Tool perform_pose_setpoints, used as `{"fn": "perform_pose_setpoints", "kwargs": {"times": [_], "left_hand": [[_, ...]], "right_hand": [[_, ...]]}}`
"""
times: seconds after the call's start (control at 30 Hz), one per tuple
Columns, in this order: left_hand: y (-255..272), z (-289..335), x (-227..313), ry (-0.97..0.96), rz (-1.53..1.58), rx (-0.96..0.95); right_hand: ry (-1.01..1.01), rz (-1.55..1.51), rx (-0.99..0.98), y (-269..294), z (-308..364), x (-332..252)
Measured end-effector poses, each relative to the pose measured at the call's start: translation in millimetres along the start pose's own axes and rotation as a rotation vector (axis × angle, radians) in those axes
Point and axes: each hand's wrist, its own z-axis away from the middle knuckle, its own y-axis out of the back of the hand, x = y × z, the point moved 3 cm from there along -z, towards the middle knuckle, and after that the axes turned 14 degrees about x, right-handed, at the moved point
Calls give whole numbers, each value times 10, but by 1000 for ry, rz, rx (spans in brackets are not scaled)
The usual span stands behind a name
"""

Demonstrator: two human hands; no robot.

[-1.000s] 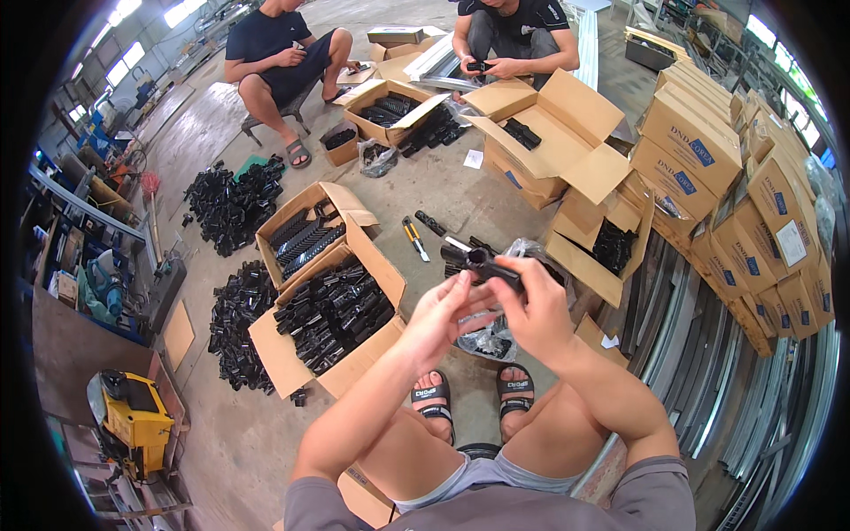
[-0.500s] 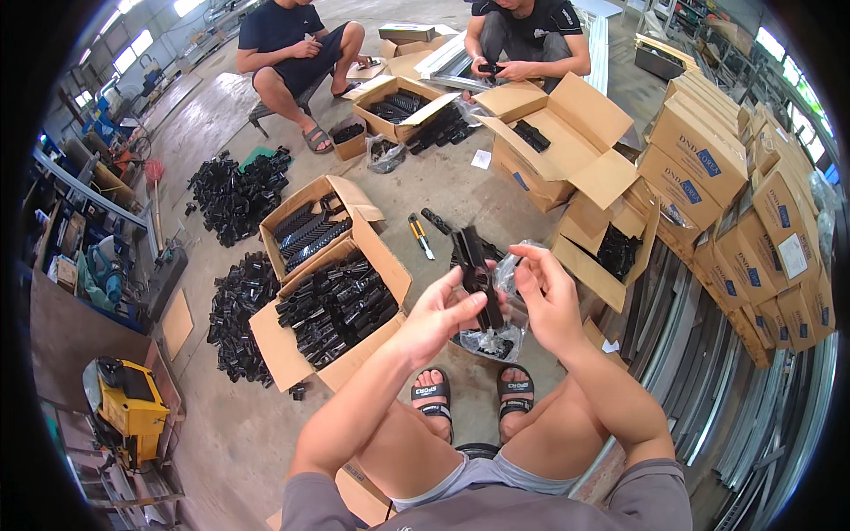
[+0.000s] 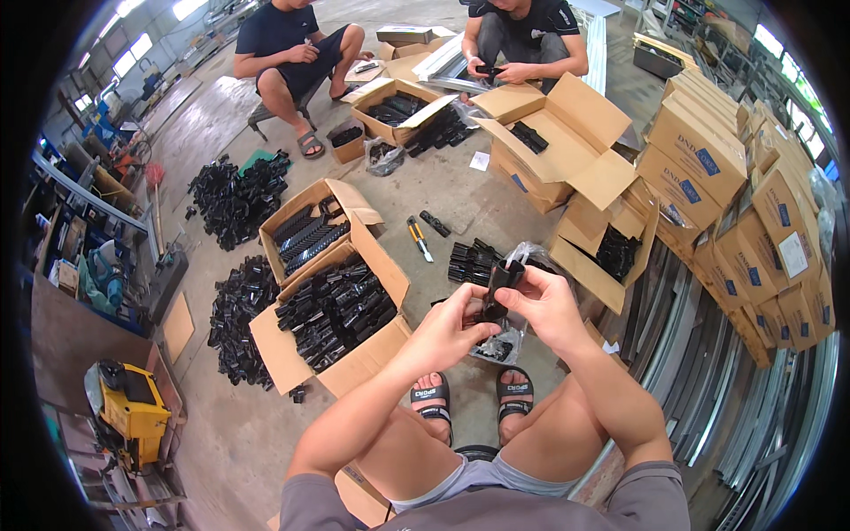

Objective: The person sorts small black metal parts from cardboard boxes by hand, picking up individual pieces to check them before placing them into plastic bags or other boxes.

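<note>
A black channel-shaped part (image 3: 506,279) is held upright between my two hands above the floor. My left hand (image 3: 456,329) is closed around its lower end, with the thumb in front. My right hand (image 3: 544,305) pinches its upper part from the right. Fingers hide much of the part, and I cannot make out any smaller piece between them. Under my hands lies a clear plastic bag (image 3: 506,343) with small black pieces. Just beyond, several similar black parts (image 3: 469,263) lie in a row beside crumpled clear plastic (image 3: 531,251).
To the left stand open cartons of black parts (image 3: 341,310), with loose piles (image 3: 239,199) beyond. A yellow-handled utility knife (image 3: 418,237) lies ahead. Another open carton (image 3: 611,252) is at right, near stacked boxes (image 3: 695,168) and metal profiles (image 3: 699,380). Two people (image 3: 522,44) sit opposite.
The black part has come lower and closer to me. My right hand, apart from it before, now grips its upper part. The row of black parts behind has come into view.
</note>
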Motion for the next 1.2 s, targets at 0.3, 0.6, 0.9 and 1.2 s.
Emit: {"fn": "perform_pose_setpoints", "kwargs": {"times": [0.3, 0.6, 0.9, 1.2], "left_hand": [[18, 31, 167, -46, -91, 62], [-76, -27, 21, -19, 185, -1], [-2, -2, 87, 125, 270, -100], [164, -112, -108, -27, -33, 136]], "right_hand": [[11, -28, -13, 40, 3, -5], [47, -43, 11, 77, 20, -35], [-28, 38, -58, 132, -28, 50], [-29, 34, -149, 148, -330, 126]]}}
